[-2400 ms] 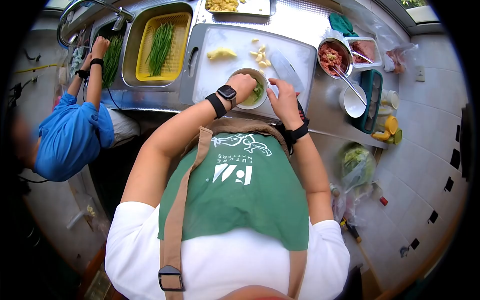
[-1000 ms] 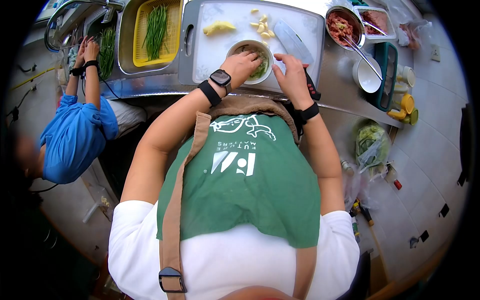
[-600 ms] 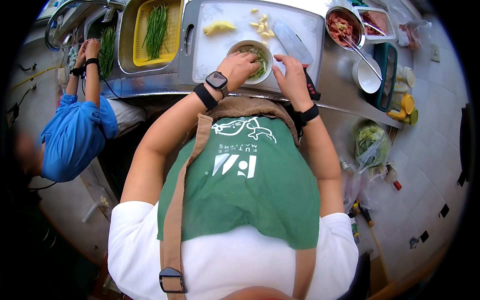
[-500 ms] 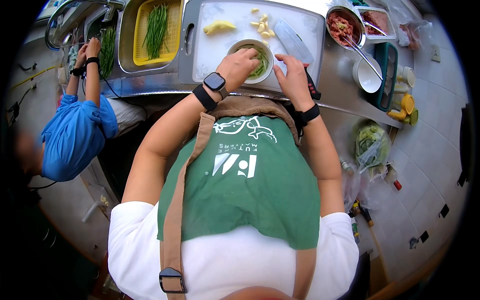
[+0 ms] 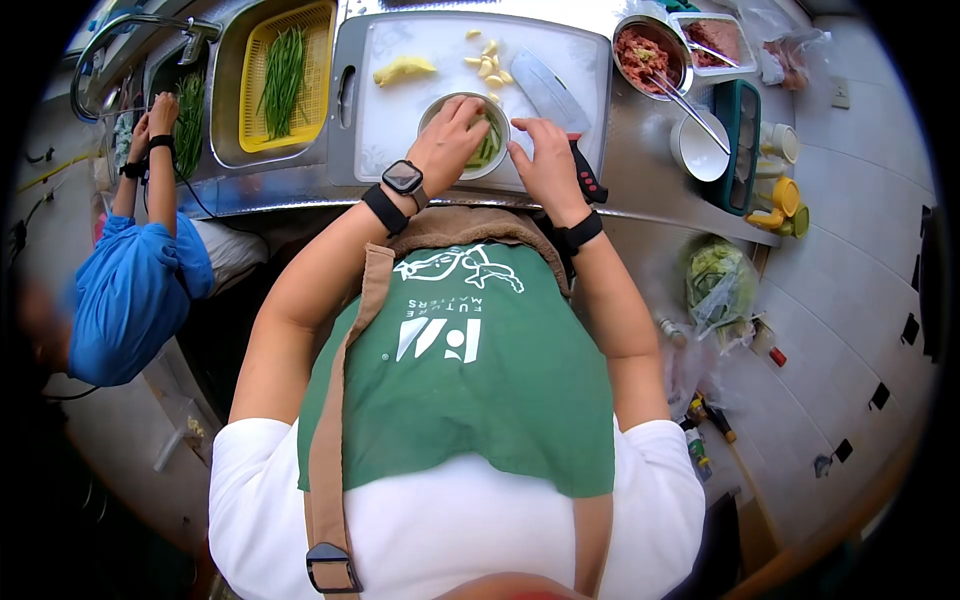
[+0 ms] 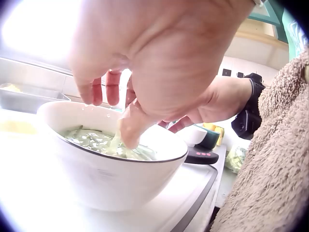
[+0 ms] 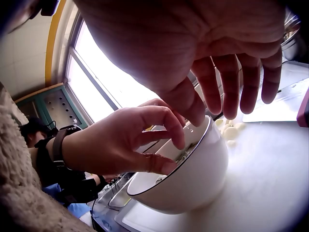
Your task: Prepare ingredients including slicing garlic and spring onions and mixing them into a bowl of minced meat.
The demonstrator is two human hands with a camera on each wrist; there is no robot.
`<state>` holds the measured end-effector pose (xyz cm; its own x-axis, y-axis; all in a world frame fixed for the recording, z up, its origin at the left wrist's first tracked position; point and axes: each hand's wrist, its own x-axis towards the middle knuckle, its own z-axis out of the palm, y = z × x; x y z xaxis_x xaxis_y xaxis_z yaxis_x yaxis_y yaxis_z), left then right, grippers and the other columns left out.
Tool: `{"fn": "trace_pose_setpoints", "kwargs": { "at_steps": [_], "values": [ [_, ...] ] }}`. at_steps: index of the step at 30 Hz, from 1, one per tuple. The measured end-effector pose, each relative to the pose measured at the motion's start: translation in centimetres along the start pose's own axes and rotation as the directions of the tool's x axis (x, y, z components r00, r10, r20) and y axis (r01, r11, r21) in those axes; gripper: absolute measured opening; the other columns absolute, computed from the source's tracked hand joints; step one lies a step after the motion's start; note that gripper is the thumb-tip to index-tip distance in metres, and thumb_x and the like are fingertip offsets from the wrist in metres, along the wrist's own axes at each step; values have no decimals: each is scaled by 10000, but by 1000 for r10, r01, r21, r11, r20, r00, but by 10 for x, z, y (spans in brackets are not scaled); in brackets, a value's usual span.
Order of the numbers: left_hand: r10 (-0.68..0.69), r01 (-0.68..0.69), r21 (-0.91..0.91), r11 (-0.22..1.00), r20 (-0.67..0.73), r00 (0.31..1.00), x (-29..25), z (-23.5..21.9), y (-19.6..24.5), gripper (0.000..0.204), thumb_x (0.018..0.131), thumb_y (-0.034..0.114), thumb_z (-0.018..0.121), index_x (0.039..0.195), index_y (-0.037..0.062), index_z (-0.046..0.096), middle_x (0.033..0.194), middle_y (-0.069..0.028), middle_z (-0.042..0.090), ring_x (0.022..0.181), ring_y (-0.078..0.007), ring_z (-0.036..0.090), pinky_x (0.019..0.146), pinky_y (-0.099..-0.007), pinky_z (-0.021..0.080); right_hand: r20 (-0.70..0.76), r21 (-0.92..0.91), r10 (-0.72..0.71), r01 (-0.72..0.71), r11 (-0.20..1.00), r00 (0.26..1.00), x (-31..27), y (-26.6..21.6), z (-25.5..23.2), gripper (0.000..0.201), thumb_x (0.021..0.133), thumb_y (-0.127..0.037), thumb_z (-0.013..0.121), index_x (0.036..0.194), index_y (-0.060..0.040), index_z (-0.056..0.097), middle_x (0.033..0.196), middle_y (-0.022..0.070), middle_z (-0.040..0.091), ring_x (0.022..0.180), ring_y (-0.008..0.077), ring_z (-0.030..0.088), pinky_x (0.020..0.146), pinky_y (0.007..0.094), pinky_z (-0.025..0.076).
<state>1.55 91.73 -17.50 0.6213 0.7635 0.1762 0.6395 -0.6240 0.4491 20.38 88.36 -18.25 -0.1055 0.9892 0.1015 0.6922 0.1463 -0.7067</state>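
Note:
A white bowl [image 6: 106, 179] with a dark rim stands on the cutting board [image 5: 385, 150], holding water and sliced green pieces [image 5: 487, 152]. My left hand [image 5: 447, 140] is over the bowl, its fingers loosely bent above the water and apart from the thumb. In the left wrist view the thumb tip [image 6: 130, 135] dips to the water beside a pale green strip. My right hand [image 5: 552, 172] is at the bowl's right side, holding nothing, fingers loosely extended near the rim. Right of it lies a cleaver [image 5: 550, 88] with a black and red handle [image 5: 588, 172].
Ginger [image 5: 405, 69] and several garlic cloves [image 5: 490, 66] lie on the board. To the right are a bowl of minced meat [image 5: 640, 50] with chopsticks and a white bowl [image 5: 697, 148]. Left, a yellow basket [image 5: 250, 120] holds green stalks; a person in blue [image 5: 140, 300] works beyond.
The head view has shifted, so the board and bowl appear further left and lower. My left fingers were down inside the bowl and are now raised toward its rim. The right hand stays beside the bowl.

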Motion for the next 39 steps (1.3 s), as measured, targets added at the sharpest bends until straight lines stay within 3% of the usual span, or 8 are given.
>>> {"fn": "trace_pose_setpoints", "kwargs": {
  "at_steps": [15, 17, 25, 27, 31, 34, 36, 39],
  "values": [
    [-147, 139, -228, 964, -19, 989, -8, 8, -9, 168, 753, 23, 621, 920, 27, 603, 1033, -105, 543, 1020, -299, 556, 863, -403, 479, -8, 12, 8, -8, 1000, 1000, 0, -3, 1, 276, 797, -103, 673, 1057, -24, 624, 1039, 152, 609, 1013, 350, 551, 896, 410, 439],
    [72, -75, -8, 997, -170, 983, -7, 7, -10, 114, 744, 5, 622, 854, 31, 642, 978, -90, 551, 891, -285, 588, 766, -368, 509, 7, 52, 53, -53, 997, 999, -1, -2, 2, 277, 799, -108, 676, 1058, -25, 625, 1037, 152, 611, 1028, 351, 548, 909, 413, 432],
    [-216, 259, -285, 923, 172, 961, -11, 5, -8, 326, 775, -3, 592, 1094, 61, 617, 1017, -92, 579, 1017, -288, 564, 882, -430, 457, 174, 143, 293, -319, 937, 940, 5, 0, 8, 317, 859, -192, 658, 1119, -16, 611, 871, 142, 679, 724, 259, 662, 665, 353, 518],
    [52, -92, -141, 986, -259, 964, -9, 10, -14, 324, 784, 55, 632, 1106, 72, 598, 981, -93, 587, 923, -272, 607, 769, -388, 504, 252, 243, 375, -433, 868, 892, 3, 12, 18, 343, 858, -204, 652, 1137, -11, 604, 822, 149, 694, 717, 266, 673, 669, 360, 519],
    [95, -54, 142, 988, -300, 949, -4, -6, -2, 255, 800, 135, 667, 1030, 73, 574, 967, -83, 601, 860, -261, 629, 659, -366, 515, 308, 245, 422, -500, 831, 853, 7, 8, 15, 346, 858, -208, 647, 1139, -12, 603, 836, 160, 695, 739, 271, 679, 673, 364, 519],
    [-111, 110, 43, 993, 17, 994, -2, 2, -5, 214, 841, 236, 651, 950, 83, 547, 936, -90, 620, 857, -261, 640, 631, -370, 509, 255, 155, 355, -400, 903, 900, 8, 14, 21, 350, 861, -217, 644, 1143, -14, 603, 838, 160, 694, 740, 274, 679, 675, 371, 518],
    [-264, 226, 170, 959, 255, 930, 7, 2, -4, 195, 875, 255, 611, 905, 82, 527, 882, -107, 627, 841, -276, 643, 638, -373, 510, 265, 168, 376, -427, 889, 888, 8, 11, 19, 354, 857, -223, 652, 1141, -17, 605, 838, 161, 693, 737, 281, 676, 684, 381, 518],
    [-223, 192, 129, 973, 292, 930, 6, 17, -15, 179, 893, 255, 576, 931, 85, 535, 809, -110, 617, 798, -288, 644, 647, -384, 510, 238, 180, 328, -374, 910, 914, 7, 11, 16, 334, 887, -203, 657, 1140, 8, 606, 829, 135, 691, 655, 168, 667, 590, 282, 524]
  ]
}}
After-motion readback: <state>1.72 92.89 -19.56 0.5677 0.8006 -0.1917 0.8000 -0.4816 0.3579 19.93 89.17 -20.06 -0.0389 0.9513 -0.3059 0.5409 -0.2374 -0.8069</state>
